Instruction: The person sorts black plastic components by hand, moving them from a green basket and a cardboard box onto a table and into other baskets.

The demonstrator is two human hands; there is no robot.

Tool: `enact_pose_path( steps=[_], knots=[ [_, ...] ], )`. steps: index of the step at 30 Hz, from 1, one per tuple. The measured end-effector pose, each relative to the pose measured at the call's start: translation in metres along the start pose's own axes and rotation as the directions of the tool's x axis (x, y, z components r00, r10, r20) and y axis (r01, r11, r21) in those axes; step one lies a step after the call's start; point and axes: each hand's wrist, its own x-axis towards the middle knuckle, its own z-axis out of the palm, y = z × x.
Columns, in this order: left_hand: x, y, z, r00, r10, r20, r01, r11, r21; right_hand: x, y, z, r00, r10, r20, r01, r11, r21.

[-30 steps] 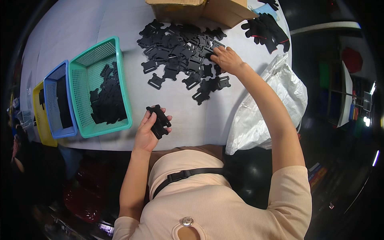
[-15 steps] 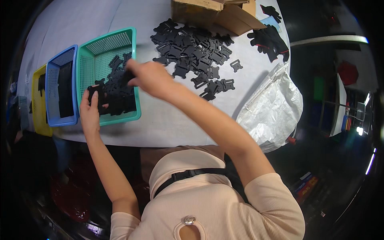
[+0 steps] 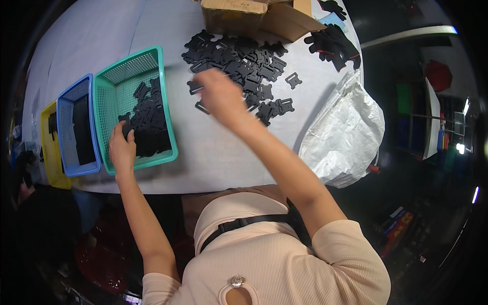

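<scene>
My left hand (image 3: 122,151) is at the left side of a green plastic basket (image 3: 170,122), its thumb and fingers closed round a black plastic buckle piece (image 3: 126,127). Many similar flat black pieces (image 3: 149,109) lie in that basket. Over the near left edge of a loose heap of black buckle pieces (image 3: 246,63) on the table is my right hand (image 3: 223,96). Motion smears its fingers, and whether they grip anything cannot be made out. Two pieces (image 3: 194,87) show just left of it.
Left of the green basket stand a blue basket (image 3: 96,122) and a yellow one (image 3: 47,147), both with black items. Behind the heap is an open cardboard box (image 3: 234,18). Black gloves (image 3: 333,46) and a silvery-white sack (image 3: 343,132) lie along the white table's (image 3: 223,157) right side.
My right hand has moved right, from over the green basket to the heap. The left hand keeps its hold at the basket. The whole view has shifted slightly.
</scene>
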Motion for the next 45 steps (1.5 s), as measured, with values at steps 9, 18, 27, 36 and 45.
enact_pose_path(
  steps=[9, 18, 27, 36, 45],
  knots=[
    [-0.015, 0.149, -0.023, 0.964, 0.263, -0.028, -0.23, 0.781, -0.58, -0.032, 0.223, -0.139, 0.851, 0.374, 0.368, -0.068, 0.774, -0.629],
    [-0.038, 0.243, 0.11, 0.725, 0.63, 0.279, -0.46, 0.744, -0.485, -0.04, 0.218, -0.149, 0.659, 0.289, 0.694, -0.247, 0.955, -0.164],
    [-0.033, 0.27, 0.14, 0.731, 0.535, 0.424, -0.505, 0.842, -0.19, -0.082, 0.189, -0.133, 0.757, 0.301, 0.579, -0.14, 0.941, -0.307],
    [-0.036, 0.264, 0.139, 0.756, 0.522, 0.395, -0.492, 0.851, -0.183, -0.078, 0.178, -0.112, 0.824, 0.322, 0.466, -0.191, 0.933, -0.305],
    [-0.032, 0.252, 0.14, 0.773, 0.484, 0.41, -0.35, 0.864, -0.36, -0.097, 0.179, -0.114, 0.747, 0.527, 0.404, -0.562, 0.826, -0.038]
  ],
)
